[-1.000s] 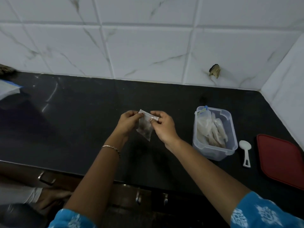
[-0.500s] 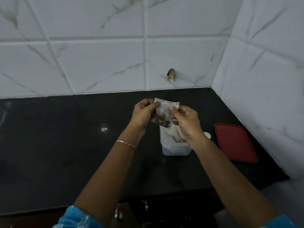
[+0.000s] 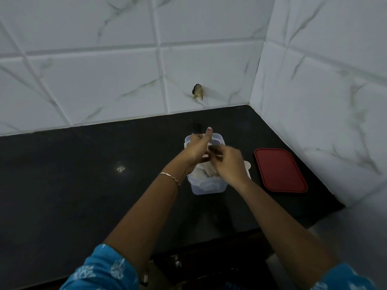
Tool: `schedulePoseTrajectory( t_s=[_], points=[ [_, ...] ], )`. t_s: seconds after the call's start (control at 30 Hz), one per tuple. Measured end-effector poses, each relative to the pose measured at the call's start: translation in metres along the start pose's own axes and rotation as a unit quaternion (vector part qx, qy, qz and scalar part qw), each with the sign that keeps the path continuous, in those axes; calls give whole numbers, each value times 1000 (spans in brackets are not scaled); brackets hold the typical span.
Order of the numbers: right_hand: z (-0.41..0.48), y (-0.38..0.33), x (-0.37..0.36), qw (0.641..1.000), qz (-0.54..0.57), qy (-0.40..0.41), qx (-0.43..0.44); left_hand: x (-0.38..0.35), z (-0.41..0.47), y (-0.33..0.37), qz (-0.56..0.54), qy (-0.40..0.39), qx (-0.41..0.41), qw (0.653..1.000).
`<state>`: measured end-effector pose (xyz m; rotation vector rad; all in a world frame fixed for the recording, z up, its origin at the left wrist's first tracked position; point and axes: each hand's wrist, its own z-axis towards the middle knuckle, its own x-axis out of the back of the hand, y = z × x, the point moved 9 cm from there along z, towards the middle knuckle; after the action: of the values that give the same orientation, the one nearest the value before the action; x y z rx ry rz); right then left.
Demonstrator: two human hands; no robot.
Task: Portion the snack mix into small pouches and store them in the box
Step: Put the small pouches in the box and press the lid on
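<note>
Our left hand (image 3: 198,147) is curled, thumb raised, and our right hand (image 3: 228,164) meets it with fingertips pressed together. Between them both pinch the pouch (image 3: 206,157), of which only a pale strip shows; the rest is hidden by our fingers and blurred, so we cannot tell whether its top is sealed.

The relation that matters is vertical: the pouch hangs directly above the open box (image 3: 207,186), not beside it. The box's long axis runs away from us toward the tiled wall (image 3: 104,80). Our left hand sits over its far end and our right hand over its middle. Earlier-filled pouches (image 3: 202,173) stand packed in the near half. We judge that the coming move is a short drop straight down, with no sideways reach, and that the right hand is better placed to tuck the pouch in against the others.

A white spoon (image 3: 248,164) peeks out just right of the box. The red lid (image 3: 279,170) lies flat on the black counter (image 3: 83,185), near the box but apart from it.
</note>
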<state>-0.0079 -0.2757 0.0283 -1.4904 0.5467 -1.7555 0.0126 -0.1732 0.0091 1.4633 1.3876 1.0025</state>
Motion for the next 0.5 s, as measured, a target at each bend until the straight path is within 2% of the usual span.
schedulePoseTrajectory(
  t_s=[0.03,0.1,0.2,0.3,0.37,0.5],
  points=[
    [-3,1,-9,999,-34,-28,15,1,1,-3,11,4,1,1000],
    [-8,0,-20,991,-103,-57,55,6,5,-7,100,18,-14,995],
    [-14,-6,-22,976,-186,-57,101,10,4,-2,273,43,-75,958],
    [-17,-4,-22,961,-245,-53,117,12,0,8,335,91,-139,927],
    [-18,-1,-16,962,-246,-29,115,14,-1,11,336,116,-168,919],
    [-27,16,25,977,-180,91,73,13,7,6,403,130,-173,889]
  ],
)
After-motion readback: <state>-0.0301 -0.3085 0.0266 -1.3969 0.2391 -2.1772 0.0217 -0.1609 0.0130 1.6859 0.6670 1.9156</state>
